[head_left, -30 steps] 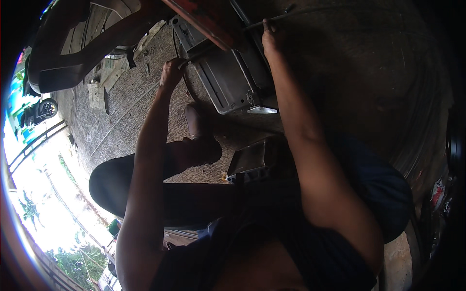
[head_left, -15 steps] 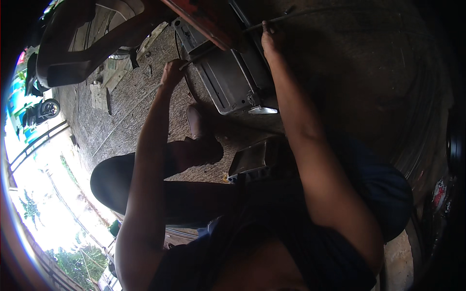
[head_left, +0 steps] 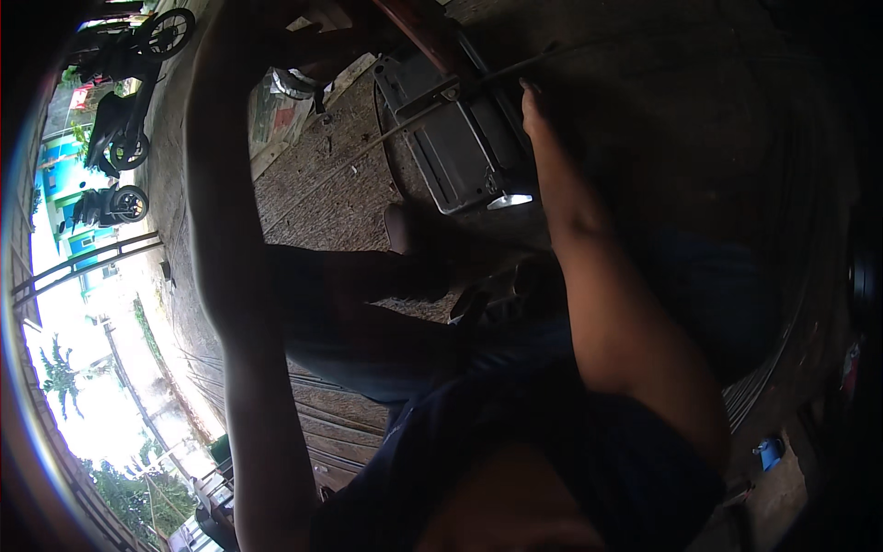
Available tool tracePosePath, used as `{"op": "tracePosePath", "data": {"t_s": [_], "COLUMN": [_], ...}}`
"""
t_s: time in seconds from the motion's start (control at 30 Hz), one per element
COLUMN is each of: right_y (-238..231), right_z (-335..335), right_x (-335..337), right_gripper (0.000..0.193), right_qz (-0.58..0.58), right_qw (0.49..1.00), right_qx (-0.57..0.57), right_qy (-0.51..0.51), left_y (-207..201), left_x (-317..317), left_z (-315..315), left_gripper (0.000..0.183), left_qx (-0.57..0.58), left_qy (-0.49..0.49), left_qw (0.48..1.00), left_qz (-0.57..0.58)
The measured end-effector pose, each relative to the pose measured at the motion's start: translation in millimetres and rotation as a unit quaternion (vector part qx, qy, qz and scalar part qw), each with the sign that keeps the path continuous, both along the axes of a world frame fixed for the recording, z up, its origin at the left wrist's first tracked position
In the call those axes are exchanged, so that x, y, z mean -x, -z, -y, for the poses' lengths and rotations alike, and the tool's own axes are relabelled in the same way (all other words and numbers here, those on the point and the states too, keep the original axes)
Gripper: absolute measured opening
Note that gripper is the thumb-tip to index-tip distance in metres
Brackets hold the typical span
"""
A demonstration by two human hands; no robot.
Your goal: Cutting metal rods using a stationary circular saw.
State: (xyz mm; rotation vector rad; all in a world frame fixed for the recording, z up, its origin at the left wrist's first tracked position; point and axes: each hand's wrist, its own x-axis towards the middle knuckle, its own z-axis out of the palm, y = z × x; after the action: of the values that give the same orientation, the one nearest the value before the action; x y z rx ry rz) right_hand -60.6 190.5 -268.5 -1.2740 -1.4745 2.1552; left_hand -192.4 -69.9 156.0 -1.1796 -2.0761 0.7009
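The thin rod [head_left: 416, 117] crosses the metal base [head_left: 446, 155], upper centre, just above the right hand [head_left: 533, 109]. Shadow obscures both grips; the left hand [head_left: 315, 46] is at upper left, its forearm [head_left: 221, 184] covering floor.

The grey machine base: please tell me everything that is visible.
The grey machine base looks metallic, with a raised rim and recessed panels. It lies on the floor, slanted in the view. A thin rod crosses over it, a reddish beam overhangs it, and a shiny plate sits at its near end. Contact with the right hand is unclear.
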Motion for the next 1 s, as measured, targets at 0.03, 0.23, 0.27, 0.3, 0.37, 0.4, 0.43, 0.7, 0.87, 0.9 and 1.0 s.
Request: {"op": "tracePosePath", "data": {"t_s": [0.03,0.23,0.27,0.3,0.37,0.4,0.43,0.7,0.87,0.9,1.0], "right_y": [8,27,24,21,21,16,11,36,23,23,23], "right_z": [-7,-32,-7,-3,-19,-13,-7,-19,-15,-14,-11], "right_x": [-10,-35,-26,-23,-34,-34,-32,-31,-28,-28,-29], "right_gripper": [0.053,0.056,0.056,0.056,0.058,0.058,0.056,0.042,0.042,0.042,0.042], "right_qz": [0.004,0.011,0.021,0.017,0.005,0.007,0.002,0.025,0.017,0.016,0.011], "right_qw": [1.000,0.997,0.998,0.998,1.000,1.000,0.999,1.000,1.000,1.000,0.999], "right_qx": [-0.017,-0.048,-0.012,-0.007,0.016,0.023,0.025,-0.011,-0.005,-0.004,-0.005], "right_qy": [-0.025,-0.060,-0.051,-0.053,-0.008,-0.009,-0.022,0.001,-0.017,-0.022,-0.035], "left_y": [4,46,60,66,70,72,80,122,153,160,166], "left_x": [-32,-87,-102,-115,-144,-156,-162,-201,-205,-204,-202], "left_z": [-41,-65,-52,-55,-71,-68,-62,-66,-50,-47,-34], "left_gripper": [0.050,0.041,0.037,0.034,0.034,0.034,0.034,0.031,0.025,0.019,0.014], "left_qx": [-0.010,-0.118,-0.393,-0.596,-0.619,-0.650,-0.649,-0.635,-0.643,-0.530,-0.500], "left_qy": [0.021,0.052,0.053,0.064,-0.007,-0.087,-0.093,-0.092,-0.081,-0.057,-0.029], "left_qw": [0.992,0.949,0.733,0.370,0.327,0.289,0.292,0.453,0.481,0.690,0.730], "left_qz": [0.122,0.287,0.553,0.710,0.714,0.698,0.696,0.619,0.590,0.490,0.465]}}
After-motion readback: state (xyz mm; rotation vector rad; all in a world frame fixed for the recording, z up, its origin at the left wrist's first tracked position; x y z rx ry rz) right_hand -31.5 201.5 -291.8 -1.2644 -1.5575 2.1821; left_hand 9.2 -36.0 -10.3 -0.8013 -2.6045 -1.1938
